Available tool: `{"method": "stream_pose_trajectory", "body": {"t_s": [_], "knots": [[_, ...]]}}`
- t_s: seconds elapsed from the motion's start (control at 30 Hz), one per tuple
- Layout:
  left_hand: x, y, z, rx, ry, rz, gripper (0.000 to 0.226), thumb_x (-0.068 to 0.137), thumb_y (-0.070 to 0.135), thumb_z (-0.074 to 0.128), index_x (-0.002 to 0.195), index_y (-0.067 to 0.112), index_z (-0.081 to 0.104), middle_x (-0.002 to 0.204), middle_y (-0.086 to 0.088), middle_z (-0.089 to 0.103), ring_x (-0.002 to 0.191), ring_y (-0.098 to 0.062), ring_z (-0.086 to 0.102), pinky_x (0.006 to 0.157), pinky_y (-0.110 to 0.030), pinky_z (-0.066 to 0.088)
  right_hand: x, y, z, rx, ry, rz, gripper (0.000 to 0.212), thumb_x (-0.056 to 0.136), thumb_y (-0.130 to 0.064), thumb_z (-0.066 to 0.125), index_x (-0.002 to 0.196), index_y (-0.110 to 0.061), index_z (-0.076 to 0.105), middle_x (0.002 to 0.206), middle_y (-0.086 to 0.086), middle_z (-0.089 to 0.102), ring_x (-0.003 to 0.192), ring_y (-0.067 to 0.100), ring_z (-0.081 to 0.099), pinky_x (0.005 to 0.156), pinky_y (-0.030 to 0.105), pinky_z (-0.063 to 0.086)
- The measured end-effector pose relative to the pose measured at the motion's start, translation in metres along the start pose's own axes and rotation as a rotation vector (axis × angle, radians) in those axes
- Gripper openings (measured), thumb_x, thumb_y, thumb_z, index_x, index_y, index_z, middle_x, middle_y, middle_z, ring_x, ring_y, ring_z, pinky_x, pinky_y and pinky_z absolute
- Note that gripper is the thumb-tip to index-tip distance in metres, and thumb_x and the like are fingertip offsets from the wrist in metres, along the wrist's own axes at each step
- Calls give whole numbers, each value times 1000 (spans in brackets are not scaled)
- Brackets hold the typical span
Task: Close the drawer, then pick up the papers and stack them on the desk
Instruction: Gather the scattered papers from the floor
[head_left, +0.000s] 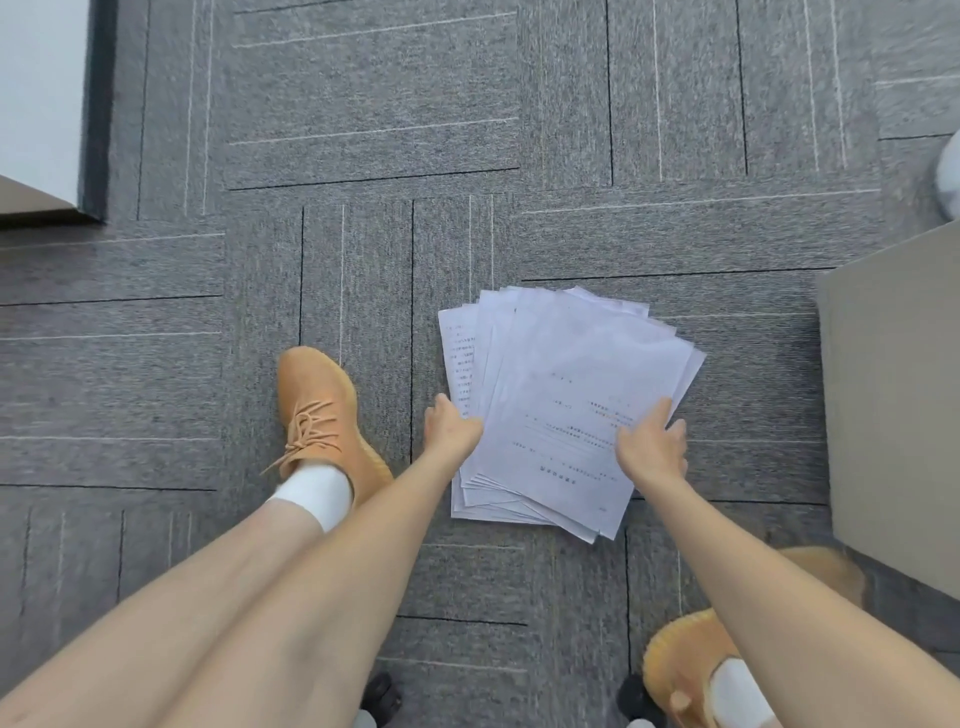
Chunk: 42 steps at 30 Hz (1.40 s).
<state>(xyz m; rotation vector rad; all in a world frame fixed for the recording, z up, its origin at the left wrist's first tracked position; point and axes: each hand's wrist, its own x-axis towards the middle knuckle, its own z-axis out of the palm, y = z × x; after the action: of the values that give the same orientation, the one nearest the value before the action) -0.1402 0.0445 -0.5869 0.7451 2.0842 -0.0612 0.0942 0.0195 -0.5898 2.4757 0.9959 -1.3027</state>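
Now the left hand (451, 427) and right hand (650, 446) pinch opposite edges of the fanned papers (561, 405) on the carpet (363, 104), so loose lower sheets beneath the hands may slip out when lifted

head view, steeply downward, carpet floor (363, 130) close

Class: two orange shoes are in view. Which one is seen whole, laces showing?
The orange shoe left of the papers; the other shoe is partly hidden behind the right arm.
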Motion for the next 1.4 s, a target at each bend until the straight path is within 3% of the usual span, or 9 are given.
{"method": "stream_pose_trajectory", "body": {"t_s": [0.13, 0.3, 0.4, 0.6, 0.83, 1.0, 1.1, 1.23, 1.4], "knots": [[12, -1, 9, 5, 47, -19, 51, 83, 14, 50, 133, 8, 39, 130, -18, 42, 113, -37, 51, 84, -38, 40, 9, 7, 13, -49, 43, -51, 75, 100, -25, 40, 158, -13, -5, 164, 26, 1, 151, 41, 9, 121, 54, 17], [19, -8, 12, 49, 96, 39, 37, 85, 9, 45, 123, 11, 43, 123, -17, 51, 107, -37, 55, 85, -40, 45, 6, 2, 17, -76, 67, -185, 80, 97, -18, 44, 159, -10, -7, 166, 24, 0, 153, 37, 4, 124, 48, 8], [21, -10, 15, 23, 65, 113, 34, 85, 5, 40, 117, 15, 46, 114, -12, 63, 99, -34, 59, 81, -43, 51, 7, -3, 13, 40, 111, -188, 80, 94, -14, 48, 159, -11, 2, 164, 17, 15, 150, 38, 15, 122, 49, 15], [18, -6, 17, -43, 57, 73, 41, 80, 8, 42, 118, 21, 47, 110, -15, 60, 92, -34, 58, 72, -35, 44, 19, -2, 4, 365, 113, -77, 74, 86, -10, 51, 154, -17, 23, 149, 11, 42, 136, 37, 41, 108, 58, 40], [14, 0, 17, -216, -24, -8, 42, 77, 15, 56, 118, 16, 44, 110, -5, 62, 95, -27, 59, 77, -32, 46, 26, -11, -3, 400, 54, 27, 39, 88, -10, 44, 126, -10, 52, 131, 12, 49, 112, 36, 55, 94, 52, 50], [13, 3, 18, -201, -45, -34, 38, 76, 17, 61, 112, 14, 52, 103, -3, 61, 95, -26, 59, 77, -30, 46, 26, -18, 3, 315, 48, 30, 40, 86, -5, 41, 123, -11, 53, 133, 14, 44, 117, 37, 49, 97, 50, 48], [9, 5, 23, -239, -119, -9, 28, 73, 19, 62, 100, 25, 59, 104, 0, 69, 100, -26, 66, 89, -36, 55, 22, -20, 11, 249, 74, 39, 42, 86, 2, 42, 126, -8, 50, 140, 13, 32, 127, 35, 33, 93, 43, 41], [5, 3, 26, -317, -159, 30, 44, 74, 18, 67, 118, 20, 58, 116, -1, 68, 104, -24, 64, 94, -42, 54, 16, -23, 16, 288, 79, 45, 48, 87, -2, 43, 134, -12, 44, 137, 16, 39, 112, 36, 48, 94, 45, 46], [3, -5, 26, -445, -217, 55, 58, 79, 5, 70, 132, 17, 50, 123, -4, 64, 110, -24, 62, 97, -42, 52, 22, -18, 14, 379, 59, 99, 39, 91, -1, 42, 129, -5, 49, 135, 15, 49, 97, 31, 48, 78, 38, 42]]}}
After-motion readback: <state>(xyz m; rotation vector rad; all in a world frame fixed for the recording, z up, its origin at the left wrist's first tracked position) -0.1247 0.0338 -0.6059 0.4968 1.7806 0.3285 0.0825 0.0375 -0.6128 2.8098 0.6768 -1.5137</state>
